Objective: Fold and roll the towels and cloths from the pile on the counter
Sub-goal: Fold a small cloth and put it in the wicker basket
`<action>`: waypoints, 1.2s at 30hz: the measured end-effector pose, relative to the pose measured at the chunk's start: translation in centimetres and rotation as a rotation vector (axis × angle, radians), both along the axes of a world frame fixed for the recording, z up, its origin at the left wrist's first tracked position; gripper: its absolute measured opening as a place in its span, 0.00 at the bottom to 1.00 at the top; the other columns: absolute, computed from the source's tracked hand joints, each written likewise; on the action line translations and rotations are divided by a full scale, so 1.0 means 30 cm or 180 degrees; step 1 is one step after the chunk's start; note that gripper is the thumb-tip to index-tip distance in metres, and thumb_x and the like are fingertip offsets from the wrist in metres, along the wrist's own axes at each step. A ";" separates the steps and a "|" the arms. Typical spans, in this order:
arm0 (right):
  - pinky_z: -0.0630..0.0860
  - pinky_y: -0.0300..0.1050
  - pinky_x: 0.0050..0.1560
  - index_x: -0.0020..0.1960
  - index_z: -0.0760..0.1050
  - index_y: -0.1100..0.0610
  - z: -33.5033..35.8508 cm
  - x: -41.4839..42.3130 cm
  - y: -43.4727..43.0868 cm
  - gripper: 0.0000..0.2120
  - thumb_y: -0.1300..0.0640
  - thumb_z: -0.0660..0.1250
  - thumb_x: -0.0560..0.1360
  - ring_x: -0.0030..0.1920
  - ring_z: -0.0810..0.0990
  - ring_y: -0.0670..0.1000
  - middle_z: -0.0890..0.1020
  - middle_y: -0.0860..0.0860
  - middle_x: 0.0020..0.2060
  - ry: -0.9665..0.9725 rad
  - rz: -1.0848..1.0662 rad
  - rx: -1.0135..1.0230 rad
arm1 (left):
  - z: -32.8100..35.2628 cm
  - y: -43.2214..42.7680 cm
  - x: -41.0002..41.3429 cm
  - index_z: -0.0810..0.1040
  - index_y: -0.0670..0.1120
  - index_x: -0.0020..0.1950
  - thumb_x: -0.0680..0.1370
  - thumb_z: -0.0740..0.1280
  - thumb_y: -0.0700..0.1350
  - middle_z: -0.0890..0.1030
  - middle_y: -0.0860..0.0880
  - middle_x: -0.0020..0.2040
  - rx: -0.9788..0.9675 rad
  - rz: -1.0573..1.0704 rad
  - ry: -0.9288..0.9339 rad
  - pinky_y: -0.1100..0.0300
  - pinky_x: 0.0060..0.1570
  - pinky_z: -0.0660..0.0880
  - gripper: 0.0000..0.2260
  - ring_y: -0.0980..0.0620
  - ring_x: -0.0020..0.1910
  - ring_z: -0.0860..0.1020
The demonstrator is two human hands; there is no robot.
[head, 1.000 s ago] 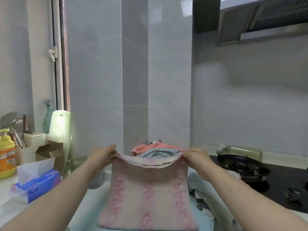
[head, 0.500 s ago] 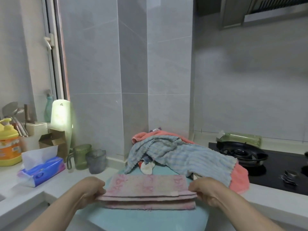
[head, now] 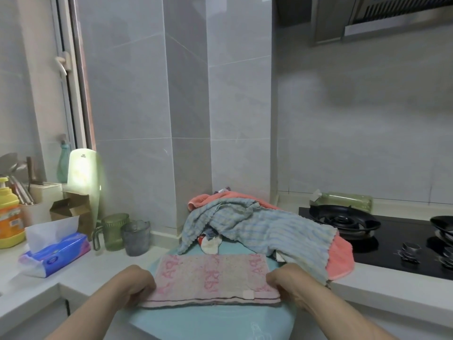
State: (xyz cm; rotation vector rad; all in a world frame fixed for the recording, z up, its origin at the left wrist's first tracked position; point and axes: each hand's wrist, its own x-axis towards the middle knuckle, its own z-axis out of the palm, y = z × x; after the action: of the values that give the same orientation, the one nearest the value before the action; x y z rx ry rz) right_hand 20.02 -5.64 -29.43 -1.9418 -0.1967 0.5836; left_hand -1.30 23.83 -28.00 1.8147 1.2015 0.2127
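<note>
Two forearms are reaching in from 6 o'clock, palms down. The left hand [head: 133,282] and right hand [head: 291,282] are curling their fingers [head: 273,278] around the 9 and 3 o'clock ends of a folded pink towel [head: 213,278], which is lying flat on a teal cloth [head: 208,320] over the table [head: 392,290] edge. The pile [head: 257,227] is sitting at its 12 o'clock.

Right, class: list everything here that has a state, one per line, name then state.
pink towel: folded flat, lying on the teal cloth
left hand: holds the pink towel's left end
right hand: holds its right end
striped towel: unfolded, draped over the coral towel
coral towel: unfolded, crumpled
tissue pack: open, tissue sticking out
burner: unlit
</note>
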 end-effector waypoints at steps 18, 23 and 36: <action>0.60 0.41 0.29 0.36 0.65 0.55 0.028 0.113 0.177 0.06 0.65 0.58 0.68 0.32 0.67 0.52 0.68 0.50 0.30 -0.1287 0.0136 -0.0611 | -0.031 0.087 0.214 0.77 0.43 0.55 0.73 0.70 0.37 0.79 0.44 0.50 0.0721 -0.0022 -0.0647 0.59 0.39 0.72 0.12 0.48 0.45 0.78; 0.69 0.41 0.36 0.37 0.78 0.62 -0.019 0.168 0.232 0.05 0.66 0.63 0.67 0.35 0.72 0.51 0.75 0.53 0.34 -0.0968 -0.0138 -0.0166 | -0.094 0.106 0.230 0.80 0.41 0.58 0.73 0.68 0.36 0.80 0.43 0.56 0.1380 -0.0087 -0.0787 0.56 0.53 0.72 0.14 0.46 0.53 0.78; 0.69 0.41 0.42 0.41 0.66 0.56 -0.024 0.132 0.259 0.07 0.58 0.62 0.75 0.45 0.73 0.53 0.76 0.56 0.50 -0.2156 0.0305 -0.1651 | -0.100 0.138 0.245 0.72 0.49 0.40 0.76 0.64 0.53 0.76 0.47 0.46 0.2519 -0.0542 0.0445 0.57 0.39 0.67 0.09 0.48 0.44 0.74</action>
State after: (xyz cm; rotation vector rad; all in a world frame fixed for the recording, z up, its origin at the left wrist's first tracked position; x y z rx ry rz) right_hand 23.98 2.14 -30.13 -2.5965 -0.6131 0.0007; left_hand 6.04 27.98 -30.99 2.6389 1.1287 0.5248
